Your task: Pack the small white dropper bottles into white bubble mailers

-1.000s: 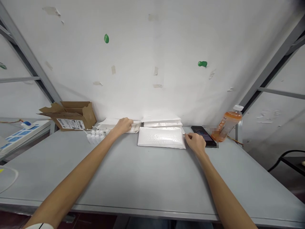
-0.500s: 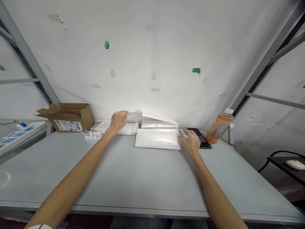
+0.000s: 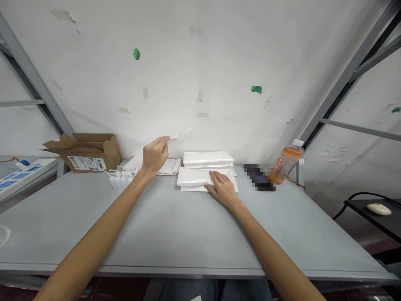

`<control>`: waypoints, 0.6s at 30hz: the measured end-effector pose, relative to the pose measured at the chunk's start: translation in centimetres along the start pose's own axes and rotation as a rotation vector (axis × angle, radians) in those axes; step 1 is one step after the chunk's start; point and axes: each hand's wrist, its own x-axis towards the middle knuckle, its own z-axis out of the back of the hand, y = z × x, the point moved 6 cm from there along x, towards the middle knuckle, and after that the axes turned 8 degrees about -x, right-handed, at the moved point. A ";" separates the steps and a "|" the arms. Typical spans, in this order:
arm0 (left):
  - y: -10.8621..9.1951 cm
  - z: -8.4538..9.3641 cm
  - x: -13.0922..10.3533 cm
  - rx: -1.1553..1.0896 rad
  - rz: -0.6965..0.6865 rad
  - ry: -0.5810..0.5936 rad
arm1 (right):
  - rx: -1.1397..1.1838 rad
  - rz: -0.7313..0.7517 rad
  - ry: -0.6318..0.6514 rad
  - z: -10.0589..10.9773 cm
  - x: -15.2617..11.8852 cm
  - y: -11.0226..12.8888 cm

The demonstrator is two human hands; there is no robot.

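Note:
My left hand (image 3: 156, 154) is raised by the wall, fingers pinched on a thin, see-through peel-off strip (image 3: 181, 134) that trails off to the right. My right hand (image 3: 224, 189) lies with its fingers stretched out on the front white bubble mailer (image 3: 191, 177), pressing near its right half. Behind that mailer, more white bubble mailers (image 3: 208, 157) are stacked against the wall. Below and behind my left hand sits another pile of white mailers (image 3: 171, 167), partly hidden by the hand.
Small white bottles (image 3: 120, 180) stand left of the piles, in front of an open cardboard box (image 3: 89, 154). On the right are a dark, pixelated flat object (image 3: 258, 177) and an orange drink bottle (image 3: 287, 161). A power strip (image 3: 28, 173) lies far left.
My left hand has lifted with the strip, which is now apart from the mailers. My right hand has moved left from beside the front mailer onto it. The raised mailer flap has gone down.

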 end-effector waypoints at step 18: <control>-3.8 3.9 -6.6 -0.100 -0.378 -0.269 | -0.127 -0.028 0.070 -0.2 1.5 0.1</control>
